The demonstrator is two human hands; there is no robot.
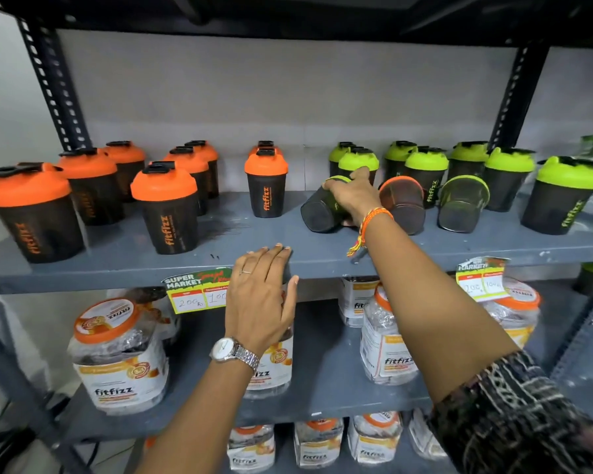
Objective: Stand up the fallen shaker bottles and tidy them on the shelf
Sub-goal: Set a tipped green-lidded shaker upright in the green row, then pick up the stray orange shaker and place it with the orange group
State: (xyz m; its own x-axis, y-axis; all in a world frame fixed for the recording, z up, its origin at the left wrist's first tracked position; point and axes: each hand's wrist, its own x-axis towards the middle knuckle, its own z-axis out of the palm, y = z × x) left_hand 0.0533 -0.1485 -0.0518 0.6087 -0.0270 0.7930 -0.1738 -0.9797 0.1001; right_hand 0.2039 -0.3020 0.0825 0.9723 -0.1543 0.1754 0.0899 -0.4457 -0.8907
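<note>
Three black shaker bottles lie on their sides on the grey shelf (220, 261), right of centre. My right hand (351, 196) grips the leftmost one, a green-lidded fallen bottle (317, 212) with its base toward me. Beside it lie an orange-lidded fallen bottle (404, 203) and another green-lidded fallen bottle (461, 205). Upright orange-lidded shakers (166, 206) stand at the left and centre, upright green-lidded shakers (563, 196) at the right. My left hand (262, 295) rests flat on the shelf's front edge, fingers apart, holding nothing.
Price tags (194, 294) hang on the shelf's front edge. Clear jars with orange lids (117, 357) stand on the shelf below, and more on the one under it. Black perforated uprights (53, 87) frame the shelf on both sides. A shelf board runs overhead.
</note>
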